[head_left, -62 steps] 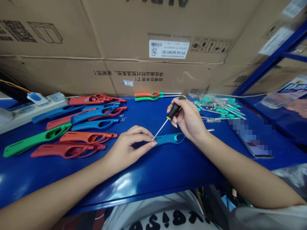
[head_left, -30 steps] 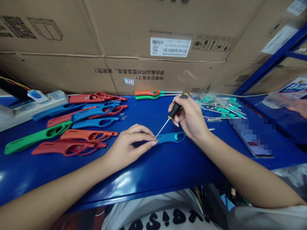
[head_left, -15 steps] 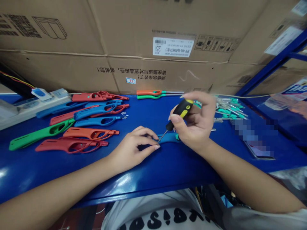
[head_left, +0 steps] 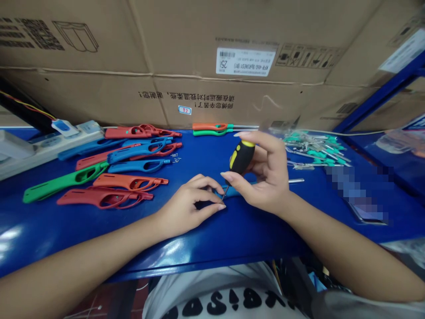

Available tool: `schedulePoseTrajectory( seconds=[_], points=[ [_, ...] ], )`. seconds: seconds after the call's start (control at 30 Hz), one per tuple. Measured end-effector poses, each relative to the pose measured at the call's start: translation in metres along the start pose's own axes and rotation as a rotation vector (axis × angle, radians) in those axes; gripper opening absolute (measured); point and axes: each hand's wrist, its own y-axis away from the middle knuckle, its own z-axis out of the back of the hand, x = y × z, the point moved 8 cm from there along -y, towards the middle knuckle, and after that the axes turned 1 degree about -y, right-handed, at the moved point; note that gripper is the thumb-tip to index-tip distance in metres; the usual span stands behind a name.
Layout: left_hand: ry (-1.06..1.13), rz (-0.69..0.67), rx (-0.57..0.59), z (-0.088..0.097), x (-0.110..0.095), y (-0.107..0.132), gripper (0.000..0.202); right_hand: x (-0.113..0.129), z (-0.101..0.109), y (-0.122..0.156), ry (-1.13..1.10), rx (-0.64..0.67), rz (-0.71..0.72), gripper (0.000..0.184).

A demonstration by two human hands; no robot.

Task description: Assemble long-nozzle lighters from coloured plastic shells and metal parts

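Observation:
My right hand (head_left: 265, 177) grips a black and yellow screwdriver (head_left: 239, 158) by its handle, nearly upright, tip down on a blue lighter shell (head_left: 232, 191) lying on the blue bench (head_left: 206, 239). My left hand (head_left: 191, 204) rests on the bench with thumb and fingers pinched at the shell's left end, right by the screwdriver tip. The shell's metal tube (head_left: 295, 180) sticks out to the right behind my right hand. Most of the shell is hidden by my hands.
Several red, blue, orange and green lighter shells (head_left: 109, 173) lie at the left, with tiny screws (head_left: 175, 158) beside them. A pile of green-tipped metal parts (head_left: 312, 148) sits at the right. Cardboard boxes (head_left: 199, 66) stand behind. A power strip (head_left: 49, 141) lies far left.
My right hand has swung the screwdriver from a shallow slant to nearly upright and moved closer to my left hand. My left hand has kept its pinch on the shell.

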Motion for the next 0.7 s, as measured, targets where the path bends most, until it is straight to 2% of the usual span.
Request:
schedulePoseTrajectory(
  seconds=[0.17, 0.37, 0.7],
  points=[
    [-0.016, 0.009, -0.032, 0.002, 0.003, 0.0, 0.006, 0.0, -0.001, 0.001, 0.004, 0.003, -0.044, 0.056],
    [-0.193, 0.054, 0.016, -0.002, 0.01, 0.002, 0.039, -0.005, -0.001, 0.001, 0.074, -0.035, -0.044, 0.054],
    [-0.218, 0.082, 0.063, -0.006, 0.015, 0.003, 0.028, -0.009, -0.003, 0.004, 0.091, -0.057, -0.011, 0.056]
  ],
)
